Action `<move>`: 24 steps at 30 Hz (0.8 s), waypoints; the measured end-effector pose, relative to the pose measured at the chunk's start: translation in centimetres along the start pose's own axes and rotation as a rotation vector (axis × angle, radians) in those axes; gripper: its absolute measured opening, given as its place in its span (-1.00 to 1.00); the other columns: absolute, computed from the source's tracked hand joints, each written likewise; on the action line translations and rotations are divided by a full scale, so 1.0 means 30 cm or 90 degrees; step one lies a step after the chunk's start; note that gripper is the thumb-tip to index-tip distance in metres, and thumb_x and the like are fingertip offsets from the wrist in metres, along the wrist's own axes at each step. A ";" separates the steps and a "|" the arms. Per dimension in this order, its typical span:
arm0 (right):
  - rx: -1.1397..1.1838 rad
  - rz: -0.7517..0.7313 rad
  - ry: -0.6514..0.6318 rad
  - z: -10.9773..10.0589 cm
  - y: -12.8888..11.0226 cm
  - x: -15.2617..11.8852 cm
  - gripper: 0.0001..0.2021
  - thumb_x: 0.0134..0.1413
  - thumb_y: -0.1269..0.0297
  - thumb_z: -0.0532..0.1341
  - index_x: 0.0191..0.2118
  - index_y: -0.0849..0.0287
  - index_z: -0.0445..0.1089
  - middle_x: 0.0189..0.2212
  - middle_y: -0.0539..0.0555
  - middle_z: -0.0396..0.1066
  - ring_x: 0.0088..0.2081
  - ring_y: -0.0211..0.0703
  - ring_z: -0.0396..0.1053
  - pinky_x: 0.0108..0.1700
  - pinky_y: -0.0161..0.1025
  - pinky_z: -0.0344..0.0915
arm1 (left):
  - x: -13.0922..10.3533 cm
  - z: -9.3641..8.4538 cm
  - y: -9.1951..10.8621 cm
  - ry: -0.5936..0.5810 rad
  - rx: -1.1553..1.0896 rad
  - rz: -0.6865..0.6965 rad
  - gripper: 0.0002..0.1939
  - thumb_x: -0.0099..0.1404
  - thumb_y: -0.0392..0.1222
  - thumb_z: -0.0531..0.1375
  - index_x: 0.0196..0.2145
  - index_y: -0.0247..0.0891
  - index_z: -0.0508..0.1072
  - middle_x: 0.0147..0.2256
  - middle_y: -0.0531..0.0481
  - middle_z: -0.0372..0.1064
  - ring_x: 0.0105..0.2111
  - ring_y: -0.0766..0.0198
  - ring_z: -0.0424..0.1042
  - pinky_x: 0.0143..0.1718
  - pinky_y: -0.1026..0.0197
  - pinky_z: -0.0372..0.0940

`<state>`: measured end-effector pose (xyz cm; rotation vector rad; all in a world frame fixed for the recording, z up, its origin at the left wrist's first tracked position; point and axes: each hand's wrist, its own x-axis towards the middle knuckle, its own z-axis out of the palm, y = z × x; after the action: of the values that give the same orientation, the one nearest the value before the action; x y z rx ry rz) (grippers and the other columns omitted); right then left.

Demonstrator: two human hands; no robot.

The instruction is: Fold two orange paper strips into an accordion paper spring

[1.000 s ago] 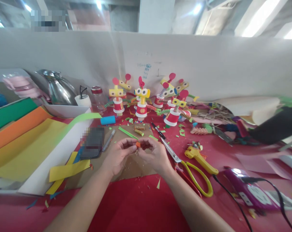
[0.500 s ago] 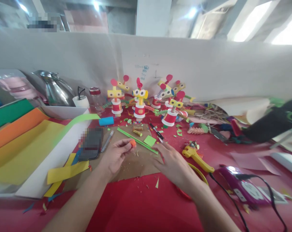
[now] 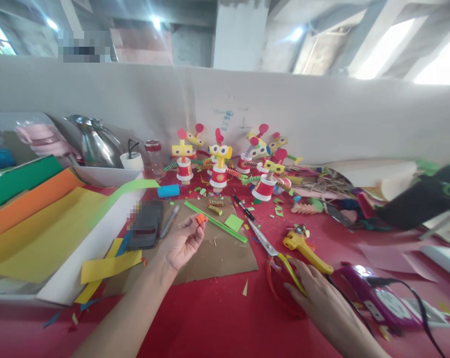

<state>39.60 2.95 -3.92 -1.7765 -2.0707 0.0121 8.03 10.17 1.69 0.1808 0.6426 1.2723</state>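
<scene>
My left hand [image 3: 187, 241] pinches a small orange folded paper piece [image 3: 201, 219] above the brown cardboard [image 3: 225, 263]. On the right, my right hand [image 3: 310, 286] reaches over the yellow handle of the scissors [image 3: 264, 237], its fingers touching or close to it; the fingertips are partly hidden, so its grip is unclear. The scissor blades point away, toward a black pen [image 3: 244, 208]. Between the hands lie a long green strip [image 3: 215, 222], a green paper square [image 3: 233, 222] and small folded paper springs [image 3: 216, 209].
Several paper-cup figures [image 3: 219, 176] stand at the back. A yellow glue gun [image 3: 309, 252] and a purple device [image 3: 381, 296] with a cable are at right. At left are a phone [image 3: 146, 223], yellow strips [image 3: 111, 266] and a white box of coloured paper [image 3: 94, 248].
My right hand has moved right and nearer, from over the cardboard's edge to the scissors' handle, uncovering the blades. My left hand still pinches the orange piece, now turned. The view has shifted slightly.
</scene>
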 end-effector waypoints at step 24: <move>0.128 -0.168 0.083 -0.072 -0.352 0.041 -0.45 -0.10 0.35 0.17 0.10 0.02 0.24 -0.13 0.13 0.45 -0.23 -0.03 0.49 -0.31 -0.20 0.47 | -0.020 0.024 -0.007 0.111 -0.059 0.024 -0.68 0.22 -0.57 0.07 -0.17 -0.31 0.46 -0.42 -0.01 0.49 -0.58 0.44 0.45 -0.55 0.47 0.39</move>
<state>30.17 1.58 1.24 -1.3439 -2.1111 0.0269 8.48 9.70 2.39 0.0046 0.7302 1.3607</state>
